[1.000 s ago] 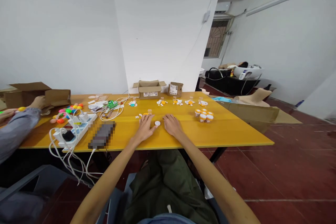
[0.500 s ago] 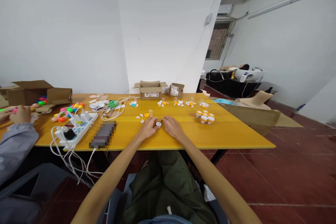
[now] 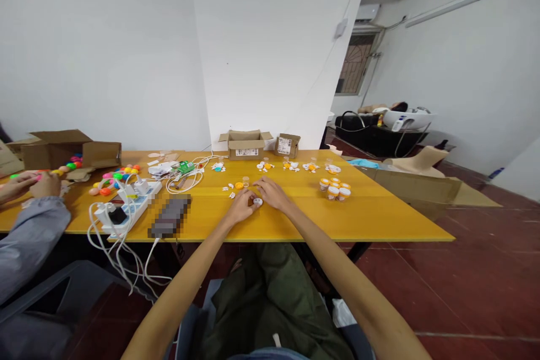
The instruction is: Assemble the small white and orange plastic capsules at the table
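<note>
My left hand (image 3: 242,207) is closed, its thumb and fingers against a small round whitish cup (image 3: 257,202) at the table's middle. My right hand (image 3: 272,193) reaches over just behind that cup, fingers stretched out to the left and holding nothing I can see. Just beyond its fingertips stand a clear cup (image 3: 245,181) and an orange lid (image 3: 239,185). To their left lie small white pieces (image 3: 232,195), some with dark marks. What is inside the whitish cup is too small to make out.
Several orange-lidded cups (image 3: 333,189) stand together at right. Along the back are small piles of parts (image 3: 265,166) and cardboard boxes (image 3: 246,152). At left lie a power strip (image 3: 133,208), a blurred-out dark device (image 3: 171,216), cables, and colourful balls (image 3: 113,177) near another person's hands (image 3: 46,184).
My right hand has moved from the cup's right side to behind it, fingers now reaching forward and left. My left hand stays at the whitish cup. The view has shifted slightly.
</note>
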Tool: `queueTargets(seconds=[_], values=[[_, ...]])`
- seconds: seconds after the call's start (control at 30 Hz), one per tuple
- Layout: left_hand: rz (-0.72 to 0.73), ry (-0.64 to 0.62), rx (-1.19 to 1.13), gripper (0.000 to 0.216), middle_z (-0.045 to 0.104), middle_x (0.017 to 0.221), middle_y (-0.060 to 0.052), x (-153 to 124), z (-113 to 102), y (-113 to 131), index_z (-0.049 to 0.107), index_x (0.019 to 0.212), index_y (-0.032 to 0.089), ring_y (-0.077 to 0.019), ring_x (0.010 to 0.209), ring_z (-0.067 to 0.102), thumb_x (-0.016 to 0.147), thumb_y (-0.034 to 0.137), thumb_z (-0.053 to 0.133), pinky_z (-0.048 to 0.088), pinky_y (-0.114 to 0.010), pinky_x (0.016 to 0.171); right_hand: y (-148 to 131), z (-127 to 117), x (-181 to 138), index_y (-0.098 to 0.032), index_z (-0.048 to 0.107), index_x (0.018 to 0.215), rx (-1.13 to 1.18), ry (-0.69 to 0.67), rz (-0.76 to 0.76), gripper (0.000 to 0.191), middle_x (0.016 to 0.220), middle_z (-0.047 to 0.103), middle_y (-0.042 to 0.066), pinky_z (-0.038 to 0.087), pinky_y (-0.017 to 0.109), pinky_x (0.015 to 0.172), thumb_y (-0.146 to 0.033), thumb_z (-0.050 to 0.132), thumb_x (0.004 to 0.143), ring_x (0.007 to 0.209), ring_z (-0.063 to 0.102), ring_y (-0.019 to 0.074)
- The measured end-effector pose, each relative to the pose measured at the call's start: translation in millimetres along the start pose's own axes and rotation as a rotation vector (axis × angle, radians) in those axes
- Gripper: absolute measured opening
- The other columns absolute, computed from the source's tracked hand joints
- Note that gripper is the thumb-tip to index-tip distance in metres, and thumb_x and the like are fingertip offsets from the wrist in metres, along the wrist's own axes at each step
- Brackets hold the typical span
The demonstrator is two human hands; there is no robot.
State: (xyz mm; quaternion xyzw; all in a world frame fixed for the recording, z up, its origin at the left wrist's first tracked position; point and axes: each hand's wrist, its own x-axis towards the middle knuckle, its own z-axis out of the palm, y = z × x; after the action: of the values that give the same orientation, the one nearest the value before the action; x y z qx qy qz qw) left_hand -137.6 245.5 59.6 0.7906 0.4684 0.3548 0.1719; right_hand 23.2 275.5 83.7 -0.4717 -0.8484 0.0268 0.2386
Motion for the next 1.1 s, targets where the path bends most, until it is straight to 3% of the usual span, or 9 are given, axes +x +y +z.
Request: queueTargets(seconds=[0.2,0.33,0.47,0.63,1.1], values=[[0.014,-0.006,-0.001,0.008,0.067,0.097,-0.006,0,-1,0,0.066,0.083,0.02,-0.0248,0.098,0.062,0.08,0.027,0.068,0.051,-0.041,0.094,-26,-12,35,-0.023,0.074,0.114,-0.196,-0.068,-0.152,0.027,0.129,0.059,0.014,0.04,0.038,0.101,-0.018,0.057,0.093,0.121,0.049,0.0254],[0.029,-0.023,-0.012,0.009,0.069,0.099,-0.006,0,-1,-1,0.065,0.083,0.02,-0.0247,0.098,0.062,0.08,0.028,0.068,0.051,-0.041,0.093,-35,-10,55,-0.031,0.074,0.117,-0.23,-0.14,-0.173,0.03,0.143,0.053,0.01,0.034,0.044,0.106,-0.019,0.059,0.094,0.13,0.042,0.0276],[0.017,-0.049,-0.025,0.01,0.07,0.097,-0.006,0,-2,-1,0.065,0.082,0.02,-0.0247,0.095,0.063,0.08,0.03,0.068,0.051,-0.04,0.092,-37,-9,67,-0.03,0.078,0.105,-0.237,-0.242,-0.207,0.021,0.145,0.055,0.008,0.033,0.045,0.106,-0.022,0.064,0.091,0.133,0.041,0.0295],[0.011,-0.065,-0.017,0.01,0.071,0.095,-0.006,0,-4,3,0.065,0.082,0.021,-0.0246,0.092,0.064,0.079,0.03,0.067,0.052,-0.039,0.088,-35,-12,67,-0.026,0.081,0.091,-0.207,-0.224,-0.261,0.015,0.14,0.061,0.009,0.036,0.045,0.104,-0.018,0.069,0.086,0.129,0.045,0.0288],[0.018,-0.087,-0.02,0.011,0.071,0.088,-0.004,-2,-3,3,0.068,0.082,0.021,-0.0208,0.084,0.063,0.077,0.031,0.069,0.052,-0.035,0.084,-11,-15,45,-0.027,0.08,0.092,-0.149,-0.176,-0.242,0.019,0.141,0.059,0.008,0.032,0.051,0.108,-0.015,0.068,0.082,0.132,0.042,0.0309]])
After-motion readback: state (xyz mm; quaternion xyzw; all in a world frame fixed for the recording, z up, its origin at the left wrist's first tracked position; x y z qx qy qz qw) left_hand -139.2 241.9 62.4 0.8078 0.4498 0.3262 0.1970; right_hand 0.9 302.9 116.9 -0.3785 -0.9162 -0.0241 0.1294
